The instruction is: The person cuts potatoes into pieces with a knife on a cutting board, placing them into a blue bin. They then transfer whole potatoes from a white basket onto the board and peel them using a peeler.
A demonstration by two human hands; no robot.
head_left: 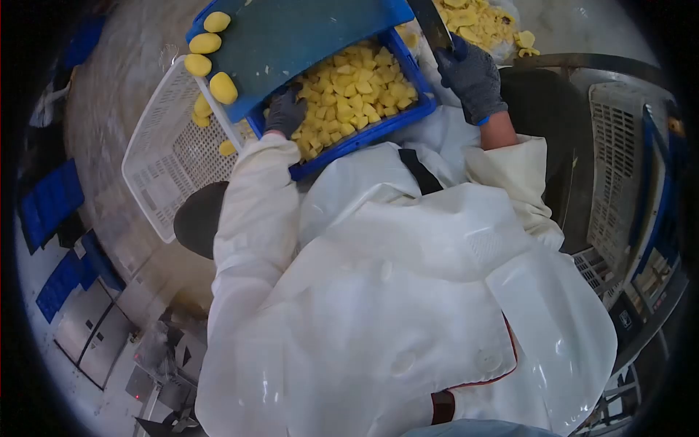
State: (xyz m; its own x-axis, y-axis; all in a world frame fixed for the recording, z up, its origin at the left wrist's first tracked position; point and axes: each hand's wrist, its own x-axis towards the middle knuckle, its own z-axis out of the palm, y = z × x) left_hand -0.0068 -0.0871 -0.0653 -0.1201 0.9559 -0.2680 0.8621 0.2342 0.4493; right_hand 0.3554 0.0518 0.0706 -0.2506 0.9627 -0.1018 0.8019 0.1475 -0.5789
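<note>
My right hand (473, 81), in a dark grey glove, is closed around the handle of a knife (431, 23), whose broad blade points up and away. My left hand (286, 113), also gloved, rests at the near edge of a blue cutting board (291, 44), against the cut potatoes (353, 91); its fingers look apart and partly hidden, with nothing seen in them. The potato chunks fill a blue crate (419, 109) partly under the board. Several peeled whole potatoes (223, 88) lie along the board's left edge.
A white perforated basket (156, 156) with a few potatoes in it stands at the left. Beyond the knife, yellow potato pieces (473, 25) lie in clear plastic. A white slatted crate (615, 167) and a metal rail (597, 64) are at the right.
</note>
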